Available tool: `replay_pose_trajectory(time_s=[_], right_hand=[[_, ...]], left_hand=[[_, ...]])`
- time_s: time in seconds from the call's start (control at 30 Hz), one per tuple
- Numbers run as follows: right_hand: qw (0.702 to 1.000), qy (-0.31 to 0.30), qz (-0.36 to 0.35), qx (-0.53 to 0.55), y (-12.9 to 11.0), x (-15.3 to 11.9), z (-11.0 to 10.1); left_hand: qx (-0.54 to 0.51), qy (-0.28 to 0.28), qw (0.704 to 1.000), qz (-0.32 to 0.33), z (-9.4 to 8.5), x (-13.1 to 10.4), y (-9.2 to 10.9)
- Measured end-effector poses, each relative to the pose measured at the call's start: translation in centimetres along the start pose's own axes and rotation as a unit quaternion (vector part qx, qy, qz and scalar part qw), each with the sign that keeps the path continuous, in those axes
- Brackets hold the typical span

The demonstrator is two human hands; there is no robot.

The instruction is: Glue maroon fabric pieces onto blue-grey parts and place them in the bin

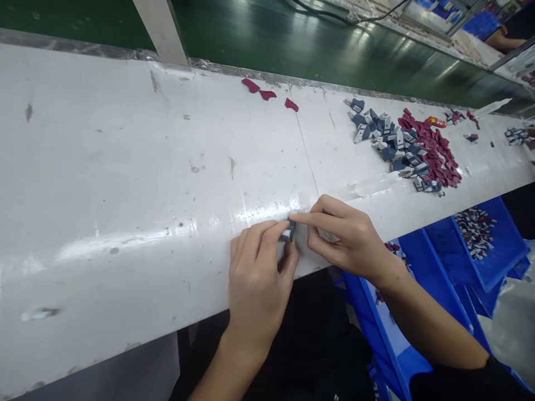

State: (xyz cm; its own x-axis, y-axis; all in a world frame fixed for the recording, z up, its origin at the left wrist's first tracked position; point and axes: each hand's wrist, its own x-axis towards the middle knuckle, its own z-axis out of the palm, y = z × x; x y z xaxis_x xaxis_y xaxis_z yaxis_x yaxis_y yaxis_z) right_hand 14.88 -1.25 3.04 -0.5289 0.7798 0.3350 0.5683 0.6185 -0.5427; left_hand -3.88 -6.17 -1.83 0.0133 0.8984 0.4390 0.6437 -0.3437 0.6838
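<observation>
Near the front edge of the white worktable (pixel 137 184), my left hand (pixel 259 262) is closed round a small dark blue and grey plastic part (pixel 288 230), gripping it between thumb and fingers. My right hand (pixel 349 234) comes in from the right with its index finger stretched out. That fingertip touches the upper end of the same part; the other fingers are curled, and whether they hold anything is hidden. Further back to the right lies a heap of similar blue and grey parts (pixel 388 139), beside a pile of maroon pieces (pixel 441 156).
Three loose maroon pieces (pixel 268 95) lie near the table's back edge. Behind it runs a green conveyor belt (pixel 267 42) with a metal post (pixel 162 30). Blue bins (pixel 443 267) holding small parts stand below at the right. Another person's arm (pixel 504 40) shows far right.
</observation>
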Motion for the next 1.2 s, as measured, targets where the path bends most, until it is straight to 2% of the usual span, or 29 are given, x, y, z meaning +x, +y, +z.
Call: replay_pose_trajectory(time_s=[0.33,0.5,0.7,0.83,0.9,1.0,1.07,1.2], right_hand=[[1.000,-0.021,-0.005,0.007,-0.1,-0.6,0.1],[0.998,-0.018,0.052,0.041,-0.3,-0.2,-0.8],[0.987,0.082,0.137,0.008,-0.4,1.0,-1.2],[0.970,0.156,0.176,-0.052,1.8,2.4,-0.2],[0.964,0.165,0.186,-0.090,3.5,2.8,0.3],[0.960,0.142,0.206,-0.127,4.9,2.7,0.6],[0.958,0.144,0.209,-0.131,4.6,2.2,0.7],[0.955,0.215,0.178,-0.095,1.6,0.8,1.0]], left_hand=[[0.003,0.007,1.000,0.012,0.1,-0.1,0.0],[0.013,0.003,1.000,0.020,0.1,0.0,0.0],[0.018,-0.004,0.999,0.031,0.1,0.1,0.0],[0.020,-0.007,0.999,0.036,0.1,0.1,0.0],[0.020,-0.005,0.999,0.037,0.1,0.1,0.0],[0.015,-0.004,0.999,0.039,0.1,0.1,0.0],[0.013,-0.005,0.999,0.041,0.1,0.1,0.1],[0.013,-0.002,0.999,0.038,0.0,0.1,0.1]])
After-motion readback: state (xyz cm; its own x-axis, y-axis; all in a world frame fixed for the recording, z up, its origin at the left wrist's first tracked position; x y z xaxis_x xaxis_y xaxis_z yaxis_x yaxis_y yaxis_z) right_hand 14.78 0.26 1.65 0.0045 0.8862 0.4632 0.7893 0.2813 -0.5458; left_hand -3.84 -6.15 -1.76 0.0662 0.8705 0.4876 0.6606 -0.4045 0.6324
